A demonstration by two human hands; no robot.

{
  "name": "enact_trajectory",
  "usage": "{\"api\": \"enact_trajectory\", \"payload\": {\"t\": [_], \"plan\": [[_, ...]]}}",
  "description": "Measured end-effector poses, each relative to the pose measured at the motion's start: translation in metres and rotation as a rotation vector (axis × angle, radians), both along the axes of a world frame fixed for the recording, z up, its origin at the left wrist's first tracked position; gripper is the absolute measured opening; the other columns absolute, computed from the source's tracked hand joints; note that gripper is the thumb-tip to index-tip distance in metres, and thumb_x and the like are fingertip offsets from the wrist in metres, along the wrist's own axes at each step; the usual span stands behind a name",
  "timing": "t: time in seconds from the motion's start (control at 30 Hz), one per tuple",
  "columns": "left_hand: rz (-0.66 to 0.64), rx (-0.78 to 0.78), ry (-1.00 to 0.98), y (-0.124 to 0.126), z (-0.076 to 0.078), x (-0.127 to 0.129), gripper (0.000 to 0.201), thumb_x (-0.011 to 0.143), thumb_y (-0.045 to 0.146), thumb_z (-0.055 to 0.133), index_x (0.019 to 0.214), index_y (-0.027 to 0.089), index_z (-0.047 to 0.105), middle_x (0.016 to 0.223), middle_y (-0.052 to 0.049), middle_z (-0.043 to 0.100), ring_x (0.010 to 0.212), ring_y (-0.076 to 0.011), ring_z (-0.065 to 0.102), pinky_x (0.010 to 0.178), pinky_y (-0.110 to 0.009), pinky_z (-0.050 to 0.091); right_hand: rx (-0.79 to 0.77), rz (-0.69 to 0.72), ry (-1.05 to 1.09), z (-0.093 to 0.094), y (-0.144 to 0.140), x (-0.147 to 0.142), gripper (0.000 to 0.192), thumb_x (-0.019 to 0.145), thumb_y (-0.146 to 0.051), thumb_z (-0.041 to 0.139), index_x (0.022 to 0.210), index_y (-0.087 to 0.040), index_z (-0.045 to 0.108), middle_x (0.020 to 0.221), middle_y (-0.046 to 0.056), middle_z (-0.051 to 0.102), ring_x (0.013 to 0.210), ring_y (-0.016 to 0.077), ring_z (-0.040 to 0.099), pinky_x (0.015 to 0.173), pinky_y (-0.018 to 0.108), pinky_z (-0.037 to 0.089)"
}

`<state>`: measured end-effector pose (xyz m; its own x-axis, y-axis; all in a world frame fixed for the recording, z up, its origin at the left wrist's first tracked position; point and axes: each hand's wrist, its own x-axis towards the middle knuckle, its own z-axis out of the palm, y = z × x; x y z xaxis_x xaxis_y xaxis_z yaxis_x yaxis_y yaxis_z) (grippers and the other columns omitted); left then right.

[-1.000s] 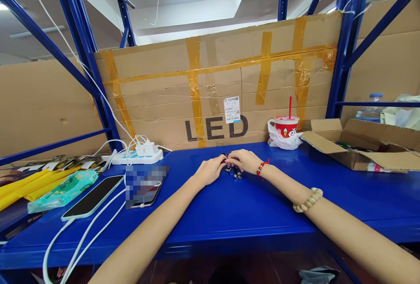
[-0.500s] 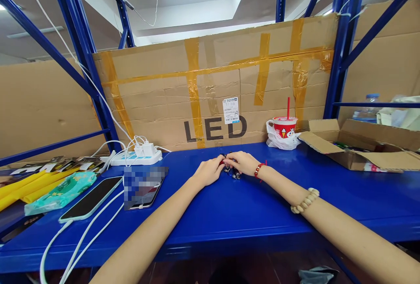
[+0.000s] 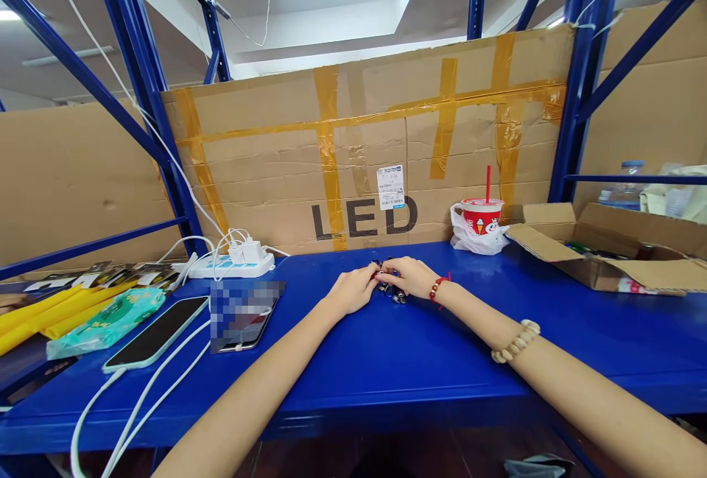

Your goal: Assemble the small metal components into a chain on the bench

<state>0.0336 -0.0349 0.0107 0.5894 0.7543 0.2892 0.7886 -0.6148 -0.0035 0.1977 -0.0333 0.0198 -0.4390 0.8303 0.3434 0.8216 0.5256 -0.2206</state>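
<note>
In the head view, my left hand (image 3: 352,291) and my right hand (image 3: 411,276) meet over the middle of the blue tabletop (image 3: 409,360). Their fingertips pinch together around a small cluster of dark, shiny pieces (image 3: 398,295). Part of that cluster pokes out below my right fingers onto the table; its kind is too small and too covered to make out. A red bead bracelet (image 3: 436,288) and a pale bead bracelet (image 3: 518,342) circle my right wrist and forearm.
To the left lie a phone (image 3: 157,334), a second partly blurred phone (image 3: 248,331), a teal packet (image 3: 107,322) and white cables (image 3: 138,408). A power strip (image 3: 232,266) stands behind them. At the right are a red cup (image 3: 482,219) in a plastic bag and an open cardboard box (image 3: 563,261).
The whole view has shifted very slightly. Both hands stay together at the same spot, with only a small change in the fingers over the dark pieces.
</note>
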Motion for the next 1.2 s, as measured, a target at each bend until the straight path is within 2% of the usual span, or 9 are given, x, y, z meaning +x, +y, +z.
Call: {"api": "enact_trajectory", "payload": {"t": [0.27,0.53,0.7,0.87,1.2], "plan": [[0.001,-0.015,-0.017,-0.0011,0.0004,0.0004,0.023,0.089,0.032,0.021,0.100,0.023,0.039,0.103,-0.003,0.057,0.091,-0.0177,0.056,0.069,-0.027,0.043,-0.030,0.039,0.035,-0.0024,0.0014,0.0012,0.039,0.085,-0.045,0.027,0.071,-0.021,0.053,0.068,-0.003,0.062,0.051,0.0076,0.052,0.053,0.019,0.033],[0.017,-0.002,-0.009,-0.0007,-0.0001,0.0005,0.023,0.089,0.032,0.021,0.097,0.021,0.039,0.099,-0.004,0.058,0.088,-0.0181,0.057,0.068,-0.027,0.043,-0.028,0.042,0.038,-0.0037,0.0026,0.0010,0.042,0.086,-0.046,0.022,0.072,-0.021,0.053,0.070,-0.003,0.062,0.055,0.0080,0.054,0.054,0.020,0.033],[0.022,-0.006,-0.006,0.0004,-0.0008,0.0005,0.022,0.089,0.033,0.022,0.097,0.022,0.039,0.099,-0.004,0.059,0.088,-0.0185,0.057,0.067,-0.027,0.043,-0.022,0.021,0.015,-0.0029,0.0016,-0.0004,0.043,0.086,-0.045,0.022,0.070,-0.021,0.053,0.069,-0.003,0.062,0.056,0.0084,0.054,0.052,0.020,0.032],[0.022,-0.013,-0.015,0.0010,-0.0011,0.0012,0.022,0.089,0.034,0.021,0.099,0.022,0.037,0.100,-0.004,0.058,0.089,-0.0195,0.057,0.067,-0.028,0.043,0.048,-0.041,-0.025,-0.0028,0.0013,-0.0015,0.044,0.086,-0.046,0.022,0.068,-0.021,0.053,0.069,-0.002,0.062,0.063,0.0104,0.055,0.051,0.021,0.029],[0.044,-0.012,-0.009,0.0000,-0.0003,0.0016,0.026,0.088,0.036,0.021,0.101,0.021,0.038,0.099,-0.004,0.059,0.089,-0.0205,0.057,0.066,-0.028,0.043,0.062,-0.093,-0.003,-0.0040,0.0028,-0.0023,0.045,0.085,-0.049,0.022,0.068,-0.023,0.054,0.069,-0.002,0.062,0.064,0.0108,0.056,0.050,0.020,0.026]]}}
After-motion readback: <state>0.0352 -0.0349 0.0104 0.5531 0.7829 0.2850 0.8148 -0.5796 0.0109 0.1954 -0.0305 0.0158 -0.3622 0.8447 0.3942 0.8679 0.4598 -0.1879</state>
